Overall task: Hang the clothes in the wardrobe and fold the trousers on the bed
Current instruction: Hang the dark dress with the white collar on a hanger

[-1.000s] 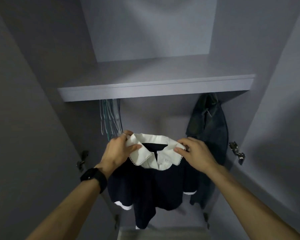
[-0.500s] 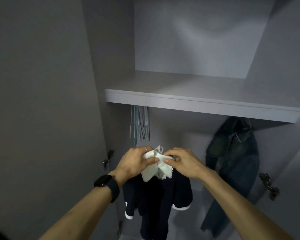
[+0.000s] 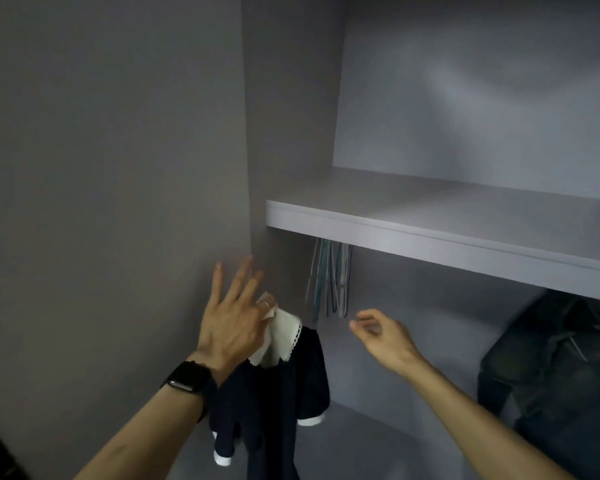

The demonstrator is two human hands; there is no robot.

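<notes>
Navy cloth with a white collar (image 3: pixel 282 336) hangs in the lower centre of the frame: this is the dark garment (image 3: pixel 278 396), below the grey shelf (image 3: pixel 430 242) and close to the left wall of the wardrobe (image 3: pixel 118 202). Its hanger and the rail are hidden, so I cannot see what carries it, but it appears to hang by itself.

The left hand (image 3: pixel 232 323) is open, its fingers (image 3: pixel 245 275) straight and spread. It stands in front of the collar and seems to touch it at the edge; whether the thumb lies behind the collar I cannot tell. The right hand (image 3: pixel 378 336) is apart from the garment, to the right of it, with loosely curled fingers that hold nothing. It is a little blurred.

I judge that the hanging of this garment is almost done, and only the letting go is left. A dark denim garment (image 3: pixel 551 368) already hangs at the lower right. Some empty hangers (image 3: pixel 329 278) wait under the shelf in the middle. No trousers and no bed are in view, so the folding part seems still to be done.

The long axis of the garment runs from top to bottom. The collar is at the top, and the white-cuffed sleeves (image 3: pixel 310 419) and the hem point to the bottom edge. The body is gathered narrow, so I cannot tell which way its front faces.
</notes>
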